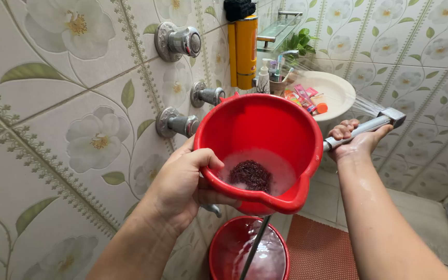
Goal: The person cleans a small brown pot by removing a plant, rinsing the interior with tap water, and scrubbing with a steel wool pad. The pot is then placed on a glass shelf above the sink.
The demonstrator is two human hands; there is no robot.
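— Hands first: which holds what?
— Left hand (180, 189) clamps the rim of the tilted red jug (259, 150); right hand (356, 139) is closed round the spray handle (366, 126), just right of the jug.
— And below?
— 1 red bucket (248, 255), directly under the jug's spout.

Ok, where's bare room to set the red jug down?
Bare floor tiles lie between the orange mat and the sink pedestal. The mat is bare too. The sink rim is crowded with tubes, and the red bucket holds water.

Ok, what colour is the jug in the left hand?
Red, holding foamy water; the jug shows best in the head view.
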